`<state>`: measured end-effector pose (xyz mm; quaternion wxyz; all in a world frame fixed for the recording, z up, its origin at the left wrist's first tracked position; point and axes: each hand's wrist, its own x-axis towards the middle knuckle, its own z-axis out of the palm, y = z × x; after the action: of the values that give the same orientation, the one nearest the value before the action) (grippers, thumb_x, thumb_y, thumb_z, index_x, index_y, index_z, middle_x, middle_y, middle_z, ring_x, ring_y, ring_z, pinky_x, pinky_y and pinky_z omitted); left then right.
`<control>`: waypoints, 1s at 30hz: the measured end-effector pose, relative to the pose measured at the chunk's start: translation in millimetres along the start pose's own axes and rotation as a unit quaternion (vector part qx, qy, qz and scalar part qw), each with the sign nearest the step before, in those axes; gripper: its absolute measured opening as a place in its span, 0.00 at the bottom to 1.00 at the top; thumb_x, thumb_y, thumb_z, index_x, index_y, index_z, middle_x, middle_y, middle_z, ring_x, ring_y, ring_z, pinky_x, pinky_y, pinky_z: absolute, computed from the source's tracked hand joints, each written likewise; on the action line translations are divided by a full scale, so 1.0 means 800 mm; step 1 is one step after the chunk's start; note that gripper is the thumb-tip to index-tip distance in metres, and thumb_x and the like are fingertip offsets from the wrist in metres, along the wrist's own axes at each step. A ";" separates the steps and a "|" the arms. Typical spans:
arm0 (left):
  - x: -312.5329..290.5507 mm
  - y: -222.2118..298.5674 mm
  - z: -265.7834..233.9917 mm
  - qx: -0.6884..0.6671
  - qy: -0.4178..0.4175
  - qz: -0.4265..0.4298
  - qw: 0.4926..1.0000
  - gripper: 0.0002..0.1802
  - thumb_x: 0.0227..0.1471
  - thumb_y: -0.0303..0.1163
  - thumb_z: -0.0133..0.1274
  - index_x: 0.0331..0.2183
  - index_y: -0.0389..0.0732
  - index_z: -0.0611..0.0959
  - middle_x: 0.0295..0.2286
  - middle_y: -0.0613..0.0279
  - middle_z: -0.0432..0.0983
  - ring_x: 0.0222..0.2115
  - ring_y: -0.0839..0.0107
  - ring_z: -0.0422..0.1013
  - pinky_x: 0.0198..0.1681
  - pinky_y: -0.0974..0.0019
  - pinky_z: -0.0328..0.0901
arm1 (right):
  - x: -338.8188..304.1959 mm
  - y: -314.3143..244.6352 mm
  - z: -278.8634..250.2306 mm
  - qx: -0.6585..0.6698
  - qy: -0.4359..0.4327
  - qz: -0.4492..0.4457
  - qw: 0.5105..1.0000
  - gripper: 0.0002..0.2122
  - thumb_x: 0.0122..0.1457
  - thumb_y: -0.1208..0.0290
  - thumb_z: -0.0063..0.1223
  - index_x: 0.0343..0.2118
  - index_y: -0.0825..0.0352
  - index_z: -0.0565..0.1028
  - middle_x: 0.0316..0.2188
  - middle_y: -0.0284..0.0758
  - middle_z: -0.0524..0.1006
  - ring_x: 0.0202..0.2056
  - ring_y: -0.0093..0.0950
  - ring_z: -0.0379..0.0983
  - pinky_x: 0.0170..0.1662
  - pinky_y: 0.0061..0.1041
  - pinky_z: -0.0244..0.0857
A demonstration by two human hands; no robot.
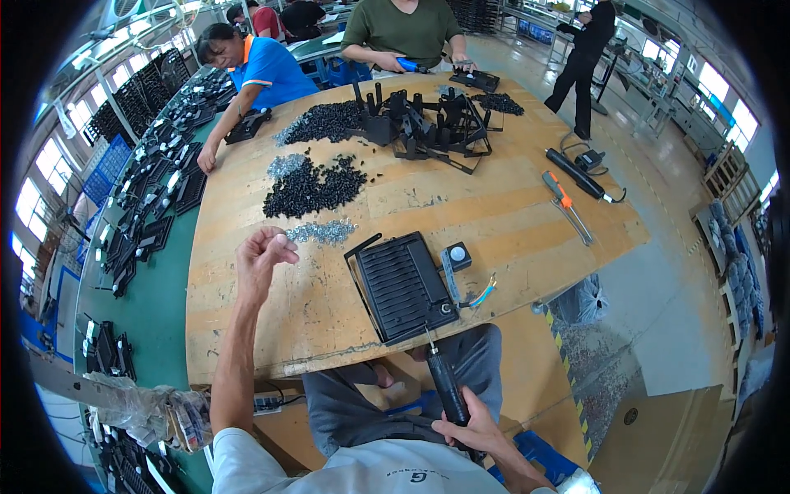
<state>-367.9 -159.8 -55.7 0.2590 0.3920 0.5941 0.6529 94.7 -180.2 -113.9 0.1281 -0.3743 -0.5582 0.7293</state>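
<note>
My right hand [476,425] is wrapped round a black electric screwdriver [447,385]. The bit points up at the near edge of a black finned floodlight housing [401,286], which lies on the wooden table with a bracket along its left side. A small black sensor [457,256] with a pale dome sits at the housing's right, and coloured wires [484,294] stick out beside it. My left hand [265,253] is raised left of the housing, thumb and fingers pinched together; what they hold, if anything, is too small to tell. Loose silver washers [322,232] lie just beyond it.
Heaps of small black parts [314,188] and a pile of black brackets [428,123] cover the table's far side. An orange-handled screwdriver [558,191] and a black power tool [580,174] lie right. Two people work across the table; floodlights line the green conveyor [136,317] at left.
</note>
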 end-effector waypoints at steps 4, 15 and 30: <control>-0.035 0.015 0.052 -0.021 -0.067 -0.015 0.997 0.07 0.60 0.29 0.55 0.37 0.35 0.81 0.28 0.59 0.80 0.27 0.74 0.75 0.33 0.69 0.71 | 0.005 0.006 0.001 0.029 0.025 0.021 0.999 0.21 0.53 0.66 0.71 0.41 0.64 0.67 0.23 0.27 0.73 0.20 0.16 0.71 0.22 0.20 0.65; -0.114 0.017 0.185 0.156 -0.153 0.033 0.975 0.03 0.53 0.26 0.62 0.32 0.37 0.86 0.28 0.68 0.77 0.27 0.81 0.69 0.32 0.73 0.63 | 0.018 -0.003 0.000 0.044 0.013 -0.005 0.999 0.22 0.54 0.72 0.68 0.46 0.67 0.65 0.21 0.27 0.71 0.18 0.16 0.70 0.20 0.19 0.64; -0.114 0.029 0.214 0.261 -0.192 0.015 0.946 0.06 0.52 0.27 0.62 0.32 0.35 0.86 0.24 0.62 0.76 0.23 0.76 0.68 0.28 0.68 0.64 | 0.016 0.002 -0.003 -0.019 0.025 -0.035 0.999 0.27 0.50 0.71 0.70 0.51 0.68 0.67 0.21 0.27 0.72 0.20 0.17 0.71 0.23 0.21 0.66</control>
<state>-173.6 -138.5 -54.1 0.2470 0.5723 0.6772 0.3910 87.7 -171.2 -120.6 0.1601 -0.3755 -0.5815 0.7037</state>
